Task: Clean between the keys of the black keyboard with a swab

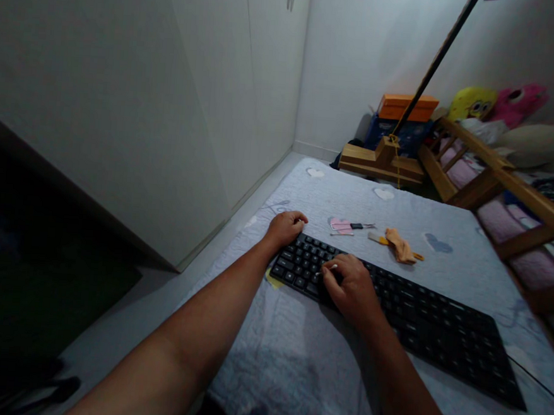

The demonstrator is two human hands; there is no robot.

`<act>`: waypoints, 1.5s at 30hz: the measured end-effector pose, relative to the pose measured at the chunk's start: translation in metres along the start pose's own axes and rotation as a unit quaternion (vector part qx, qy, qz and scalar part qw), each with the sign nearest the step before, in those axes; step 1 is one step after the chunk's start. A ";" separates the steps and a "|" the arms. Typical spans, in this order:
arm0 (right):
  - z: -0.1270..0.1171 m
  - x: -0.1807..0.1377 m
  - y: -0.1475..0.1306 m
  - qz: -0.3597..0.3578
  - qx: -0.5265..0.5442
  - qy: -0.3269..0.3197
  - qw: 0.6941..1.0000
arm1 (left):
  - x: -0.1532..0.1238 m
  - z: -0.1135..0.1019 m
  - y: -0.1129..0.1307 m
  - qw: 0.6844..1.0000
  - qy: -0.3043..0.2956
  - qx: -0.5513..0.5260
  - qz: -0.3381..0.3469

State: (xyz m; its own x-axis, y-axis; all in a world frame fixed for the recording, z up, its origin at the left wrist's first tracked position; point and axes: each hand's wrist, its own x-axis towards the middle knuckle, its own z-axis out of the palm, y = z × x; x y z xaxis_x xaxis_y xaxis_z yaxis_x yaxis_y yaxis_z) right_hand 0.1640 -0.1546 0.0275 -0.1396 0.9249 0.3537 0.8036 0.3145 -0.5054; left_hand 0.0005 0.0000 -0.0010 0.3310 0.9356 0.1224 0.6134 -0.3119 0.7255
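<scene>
Right fingers (342,264) pinch a cotton swab (334,266) over the illegibly lettered keyboard (439,332); what left fingers (296,216) hold is unclear.

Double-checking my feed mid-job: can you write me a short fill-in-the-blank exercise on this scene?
1. The left hand is at the ____ end of the keyboard.
2. The hand holding the cotton swab is the ____ one.
3. The top box at the back is coloured ____.

Missing words: left; right; orange.

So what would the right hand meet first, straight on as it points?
Likely the left-end keys of the computer keyboard, beyond the cotton swab in the right hand; depth leaves contact unclear.
</scene>
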 end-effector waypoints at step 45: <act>0.012 0.003 0.003 -0.013 0.011 0.028 0.999 | 0.001 0.001 -0.001 1.000 0.001 0.006 0.006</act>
State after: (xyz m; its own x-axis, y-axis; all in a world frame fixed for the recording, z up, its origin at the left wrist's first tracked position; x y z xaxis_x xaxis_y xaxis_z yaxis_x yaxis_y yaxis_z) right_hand 0.1592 -0.1486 0.0178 -0.1266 0.9035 0.4095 0.7871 0.3427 -0.5128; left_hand 0.0010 0.0009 -0.0025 0.3372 0.9321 0.1322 0.6176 -0.3250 0.7162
